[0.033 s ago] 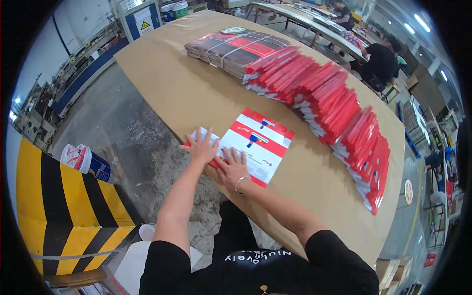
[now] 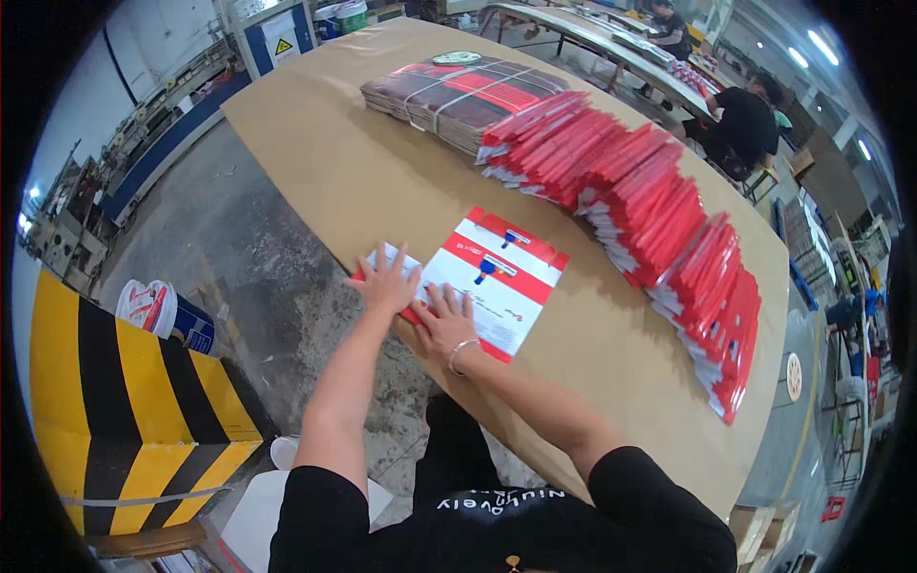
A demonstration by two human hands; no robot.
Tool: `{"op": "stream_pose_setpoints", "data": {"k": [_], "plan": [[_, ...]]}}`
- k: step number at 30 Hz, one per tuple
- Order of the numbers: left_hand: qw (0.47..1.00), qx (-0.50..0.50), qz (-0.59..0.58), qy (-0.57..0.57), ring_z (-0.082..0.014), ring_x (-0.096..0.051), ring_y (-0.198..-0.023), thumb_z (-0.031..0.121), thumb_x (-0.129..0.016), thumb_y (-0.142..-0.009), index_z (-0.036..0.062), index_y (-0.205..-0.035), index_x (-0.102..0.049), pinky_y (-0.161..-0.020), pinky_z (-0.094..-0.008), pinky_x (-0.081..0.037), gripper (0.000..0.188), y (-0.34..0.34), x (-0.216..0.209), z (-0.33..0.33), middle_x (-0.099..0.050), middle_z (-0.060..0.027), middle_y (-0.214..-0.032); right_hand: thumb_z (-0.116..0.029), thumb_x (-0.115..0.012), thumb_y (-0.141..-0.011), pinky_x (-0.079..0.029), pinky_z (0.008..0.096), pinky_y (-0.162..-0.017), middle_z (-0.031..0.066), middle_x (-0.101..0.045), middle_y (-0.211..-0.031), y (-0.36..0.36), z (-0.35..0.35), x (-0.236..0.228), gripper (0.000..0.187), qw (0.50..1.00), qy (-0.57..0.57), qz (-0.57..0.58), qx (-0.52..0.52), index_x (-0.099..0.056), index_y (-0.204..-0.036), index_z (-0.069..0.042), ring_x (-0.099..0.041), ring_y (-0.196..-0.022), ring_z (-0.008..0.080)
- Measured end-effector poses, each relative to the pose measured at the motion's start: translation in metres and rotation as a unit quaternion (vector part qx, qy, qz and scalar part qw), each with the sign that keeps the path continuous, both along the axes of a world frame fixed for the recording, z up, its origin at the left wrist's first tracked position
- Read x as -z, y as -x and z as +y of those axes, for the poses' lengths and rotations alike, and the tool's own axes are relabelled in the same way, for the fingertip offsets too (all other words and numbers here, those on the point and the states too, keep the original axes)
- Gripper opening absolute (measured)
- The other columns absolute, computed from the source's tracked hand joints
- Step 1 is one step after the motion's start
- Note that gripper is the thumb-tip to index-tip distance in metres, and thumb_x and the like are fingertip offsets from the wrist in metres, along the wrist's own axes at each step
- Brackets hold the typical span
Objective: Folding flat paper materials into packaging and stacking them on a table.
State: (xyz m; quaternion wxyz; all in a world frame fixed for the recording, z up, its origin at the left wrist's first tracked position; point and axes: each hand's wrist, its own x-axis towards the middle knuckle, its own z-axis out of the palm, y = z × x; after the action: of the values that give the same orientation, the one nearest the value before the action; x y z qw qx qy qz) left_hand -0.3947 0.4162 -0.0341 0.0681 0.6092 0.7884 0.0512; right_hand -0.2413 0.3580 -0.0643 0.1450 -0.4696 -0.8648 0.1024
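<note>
A flat red-and-white printed carton sheet (image 2: 501, 272) lies near the front edge of the brown table (image 2: 382, 181). My left hand (image 2: 385, 280) presses flat, fingers spread, on the sheet's left flap at the table edge. My right hand (image 2: 445, 320), with a bracelet at the wrist, lies flat on the sheet's near corner beside the left one. Neither hand grips anything.
A long fanned row of red sheets (image 2: 659, 220) runs along the table's right side. A strapped bundle of flat cartons (image 2: 458, 91) sits at the far end. A yellow-black striped post (image 2: 124, 420) and a small bucket (image 2: 158, 310) stand at left. Other people (image 2: 740, 124) work behind.
</note>
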Motion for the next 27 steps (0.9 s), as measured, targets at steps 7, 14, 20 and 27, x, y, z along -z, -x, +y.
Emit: {"op": "stream_pose_setpoints", "data": {"k": [7,14,20,27], "plan": [[0.998,0.006,0.026,-0.065,-0.0491,-0.02,-0.146,0.058,-0.056,-0.09,0.0305,-0.152,-0.04,-0.105,-0.0831,-0.005,0.07,0.082,0.017,0.105,-0.025,-0.006,-0.164,-0.038,-0.055,-0.094,-0.013,0.0681,-0.116,0.0197,-0.027,-0.16,0.104,0.075,0.011,0.06,0.998,0.004,-0.019,0.065,-0.041,-0.15,-0.022,-0.024,-0.147,0.0457],[0.99,0.066,-0.002,-0.122,-0.046,-0.025,-0.146,0.052,-0.064,-0.084,0.0267,-0.147,-0.048,-0.106,-0.082,-0.007,0.07,0.148,0.022,0.146,-0.031,-0.0087,-0.16,-0.021,-0.067,-0.085,-0.036,0.057,-0.109,0.0217,-0.037,-0.153,0.102,0.166,-0.068,0.054,0.961,0.206,0.02,-0.185,-0.055,-0.137,-0.017,-0.039,-0.139,0.0429],[0.996,0.049,0.003,-0.076,-0.045,-0.026,-0.144,0.047,-0.069,-0.082,0.0251,-0.147,-0.047,-0.106,-0.0799,-0.011,0.073,0.165,0.012,0.157,-0.031,-0.0092,-0.16,-0.008,-0.062,-0.083,-0.048,0.0469,-0.096,0.0161,-0.067,-0.113,0.103,0.453,-0.141,0.036,0.966,-0.177,0.152,-0.114,-0.064,-0.119,-0.007,-0.06,-0.108,0.0367],[0.995,0.059,-0.025,-0.072,-0.047,-0.027,-0.143,0.045,-0.07,-0.08,0.0243,-0.144,-0.051,-0.106,-0.0789,-0.012,0.07,0.164,0.011,0.17,-0.031,-0.0099,-0.16,-0.021,-0.053,-0.094,-0.042,0.0457,-0.109,0.018,-0.047,-0.147,0.06,0.674,-0.129,0.055,0.978,-0.092,-0.074,0.17,-0.041,-0.147,-0.008,-0.044,-0.137,0.0366]]}}
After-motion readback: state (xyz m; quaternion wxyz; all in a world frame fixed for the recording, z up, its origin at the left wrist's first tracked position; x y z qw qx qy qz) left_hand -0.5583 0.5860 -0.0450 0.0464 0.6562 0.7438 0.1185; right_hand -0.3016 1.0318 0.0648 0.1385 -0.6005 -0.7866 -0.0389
